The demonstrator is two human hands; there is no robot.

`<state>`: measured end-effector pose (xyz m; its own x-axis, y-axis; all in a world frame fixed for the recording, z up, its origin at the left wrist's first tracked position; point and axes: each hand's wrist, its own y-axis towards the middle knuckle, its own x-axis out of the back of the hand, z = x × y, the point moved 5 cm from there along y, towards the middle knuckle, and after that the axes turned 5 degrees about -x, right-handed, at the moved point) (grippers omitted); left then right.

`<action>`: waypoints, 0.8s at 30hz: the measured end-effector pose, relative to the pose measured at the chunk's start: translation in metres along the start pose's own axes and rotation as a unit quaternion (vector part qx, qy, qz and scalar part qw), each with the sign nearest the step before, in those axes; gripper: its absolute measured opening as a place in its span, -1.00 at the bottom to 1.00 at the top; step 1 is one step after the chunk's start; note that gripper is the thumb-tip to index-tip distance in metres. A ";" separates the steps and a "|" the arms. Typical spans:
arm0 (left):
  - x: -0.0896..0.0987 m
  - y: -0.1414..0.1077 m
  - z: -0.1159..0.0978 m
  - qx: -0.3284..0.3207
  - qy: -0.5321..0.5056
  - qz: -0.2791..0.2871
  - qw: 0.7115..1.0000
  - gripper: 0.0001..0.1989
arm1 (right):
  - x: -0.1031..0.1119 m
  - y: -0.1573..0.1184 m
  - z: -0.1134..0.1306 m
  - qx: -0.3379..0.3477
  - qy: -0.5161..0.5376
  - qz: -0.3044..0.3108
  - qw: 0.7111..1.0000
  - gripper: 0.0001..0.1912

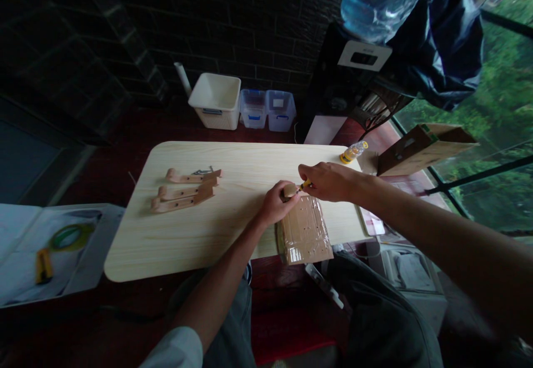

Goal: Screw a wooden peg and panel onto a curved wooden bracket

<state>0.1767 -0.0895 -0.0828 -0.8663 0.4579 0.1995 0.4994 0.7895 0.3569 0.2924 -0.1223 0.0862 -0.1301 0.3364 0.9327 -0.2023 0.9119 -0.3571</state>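
Surface (233,218): pale and flat, so it can carry the parts.
Cardboard (306,232): lies at the near edge and sticks out past it, maybe to guard the top.
Wooden parts (187,195): three sit close together on the left, maybe to leave room to work.
Left hand (275,204): closed around the wooden piece, likely to keep it still.
Right hand (328,181): closed on the tool, likely to aim it.
Wooden piece (289,191): in the left hand, by the cardboard's far end.
Tool (307,183): yellow and black, tip toward the wood.
Metal bits (202,172): beside the wooden parts.
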 end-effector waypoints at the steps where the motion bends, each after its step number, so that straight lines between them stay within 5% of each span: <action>1: 0.000 0.000 0.000 0.000 0.001 0.000 1.000 -0.79 | 0.001 0.000 0.001 0.002 0.001 0.000 1.000 -0.70; 24: 0.000 0.000 -0.001 0.001 0.001 0.001 1.000 -0.79 | -0.002 0.000 -0.002 -0.016 0.023 0.002 1.000 -0.67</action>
<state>0.1770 -0.0894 -0.0823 -0.8657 0.4578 0.2027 0.5006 0.7900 0.3539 0.2949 -0.1229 0.0845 -0.0860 0.3503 0.9327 -0.1699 0.9173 -0.3602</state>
